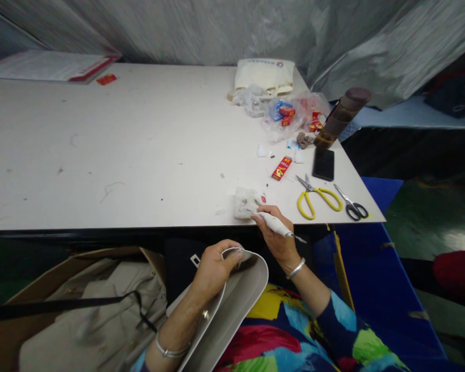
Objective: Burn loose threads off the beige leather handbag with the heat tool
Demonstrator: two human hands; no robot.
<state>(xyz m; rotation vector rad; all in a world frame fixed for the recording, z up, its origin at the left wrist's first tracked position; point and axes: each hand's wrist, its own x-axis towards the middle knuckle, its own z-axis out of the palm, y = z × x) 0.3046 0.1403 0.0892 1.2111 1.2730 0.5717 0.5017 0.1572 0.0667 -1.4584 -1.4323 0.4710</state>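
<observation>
My left hand [213,268] grips the top edge of a light grey bag piece [232,310] held over my lap, with a small metal ring under the thumb. My right hand [277,235] holds a white-handled tool [276,224] with a thin metal tip pointing right, at the table's front edge. Just left of that hand lies a crumpled white wad [243,202] on the table. Both wrists carry silver bangles.
Yellow-handled scissors [318,199], black-handled scissors [352,205], a black phone [323,163] and a red packet [281,168] lie at the table's right. A plastic bag of red boxes [290,116], a white bag [264,75] and a brown cylinder [343,116] stand behind. Beige bags fill a cardboard box [81,310] at lower left.
</observation>
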